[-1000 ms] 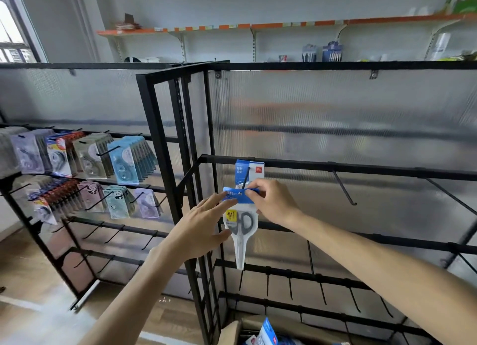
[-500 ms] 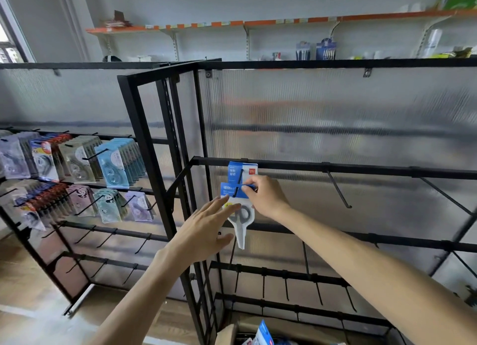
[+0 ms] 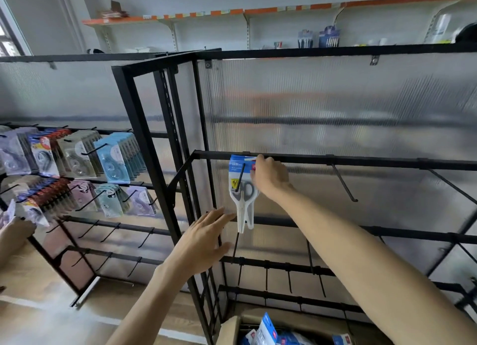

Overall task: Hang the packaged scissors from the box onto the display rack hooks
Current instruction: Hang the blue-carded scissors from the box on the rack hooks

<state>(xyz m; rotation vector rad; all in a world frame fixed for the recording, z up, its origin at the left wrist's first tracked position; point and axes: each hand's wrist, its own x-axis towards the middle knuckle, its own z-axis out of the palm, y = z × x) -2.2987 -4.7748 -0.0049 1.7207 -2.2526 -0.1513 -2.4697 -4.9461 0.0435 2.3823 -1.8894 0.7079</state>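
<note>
Black hook (image 3: 240, 177) carries the blue-carded scissors pack (image 3: 242, 189), pinched top-right by my right hand (image 3: 271, 178); bare hooks further right. My left hand (image 3: 205, 238) hovers spread below, holding nothing.

The right arm reaches up and forward from the lower right, nearly straight, wrist bent a little. The right hand (image 3: 269, 178) has its fingers curled, pinching the top of the pack (image 3: 242, 187). The left arm rises from the bottom centre. The left hand (image 3: 204, 241) is lower, palm forward, fingers straight and slightly spread, holding nothing.
</note>
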